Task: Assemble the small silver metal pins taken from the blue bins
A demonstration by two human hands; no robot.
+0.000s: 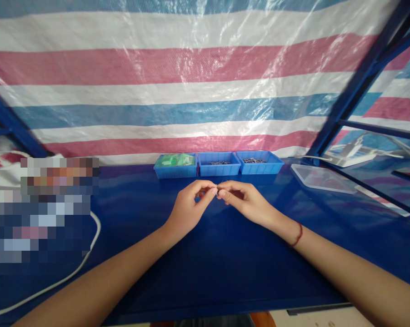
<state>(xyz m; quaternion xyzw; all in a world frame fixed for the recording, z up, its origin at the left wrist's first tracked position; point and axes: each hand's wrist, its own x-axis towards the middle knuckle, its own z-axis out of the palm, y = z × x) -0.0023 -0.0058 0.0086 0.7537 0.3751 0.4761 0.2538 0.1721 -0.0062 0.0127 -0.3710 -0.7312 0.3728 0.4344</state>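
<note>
My left hand [192,203] and my right hand [245,198] meet fingertip to fingertip above the blue table [205,268]. Both are closed in a pinch, thumb against forefinger. Whatever lies between the fingertips is too small and too covered to name. Just beyond my hands, three blue bins stand side by side. The left bin [176,172] holds green and whitish pieces [176,160]. Small thin metal parts [220,162] lie in the middle bin [218,170]. More small metal parts [254,160] are in the right bin [261,169].
A clear plastic lid [322,179] lies to the right of the bins. Along the left runs a white cable [96,227], beside a blurred-out area. Blue frame posts [348,86] rise at both sides, and a striped plastic sheet [177,66] hangs behind. A white power strip [353,154] sits at far right.
</note>
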